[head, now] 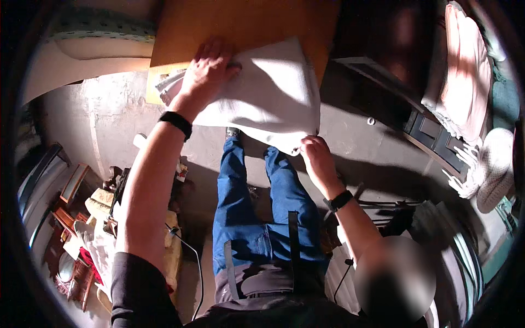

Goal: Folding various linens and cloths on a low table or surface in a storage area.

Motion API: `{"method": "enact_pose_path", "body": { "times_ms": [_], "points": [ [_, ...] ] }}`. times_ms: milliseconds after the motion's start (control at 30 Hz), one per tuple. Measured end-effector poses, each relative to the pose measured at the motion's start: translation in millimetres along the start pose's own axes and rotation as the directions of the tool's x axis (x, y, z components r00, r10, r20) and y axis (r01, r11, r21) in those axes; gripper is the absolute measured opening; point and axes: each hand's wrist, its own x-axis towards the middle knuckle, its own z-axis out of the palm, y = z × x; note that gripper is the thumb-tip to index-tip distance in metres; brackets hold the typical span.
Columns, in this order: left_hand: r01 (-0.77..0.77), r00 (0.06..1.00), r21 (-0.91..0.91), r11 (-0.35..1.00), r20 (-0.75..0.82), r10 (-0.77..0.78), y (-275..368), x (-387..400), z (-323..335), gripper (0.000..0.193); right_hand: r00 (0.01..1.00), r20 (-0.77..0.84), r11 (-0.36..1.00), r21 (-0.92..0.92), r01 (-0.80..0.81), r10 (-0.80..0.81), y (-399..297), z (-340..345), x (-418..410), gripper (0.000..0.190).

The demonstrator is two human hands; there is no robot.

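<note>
A white cloth [266, 90] lies over the near end of an orange-brown board or tabletop [246, 20], and its near edge hangs over towards my knees. My left hand [211, 67] rests on the cloth's far left part with its fingers spread, the fingertips reaching onto the board. Bunched or layered fabric shows beside my left wrist. My right hand [316, 149] pinches the near right corner of the cloth between thumb and fingers. Each wrist has a black band around it.
Folded pale cloth [467, 78] is stacked at the right, with white fringed items [488, 168] nearer. Dark furniture [426, 135] stands on the right. Mixed goods and small wooden furniture [76, 180] lie at the lower left. A small white ring [371, 121] is on the grey floor.
</note>
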Motion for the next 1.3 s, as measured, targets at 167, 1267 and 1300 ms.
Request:
{"method": "enact_pose_path", "body": {
  "times_ms": [167,1267,1300],
  "points": [
    [-0.12,0.969,0.137,0.983,-0.2,0.146,1.9,-8.6,26.9,0.038,0.979,-0.021,0.979,0.036,-0.2,0.201,-31.2,-20.0,28.3,0.021],
    [-0.024,0.918,-0.568,0.823,0.313,0.243,38.1,-7.8,-22.3,0.024,0.762,-0.18,0.761,0.371,-0.533,0.622,26.2,-30.8,163.2,0.026],
    [-0.027,0.917,-0.57,0.821,0.312,0.247,42.0,-4.4,-22.5,0.024,0.76,-0.183,0.76,0.37,-0.535,0.624,26.5,-32.0,164.4,0.026]
  ]
}}
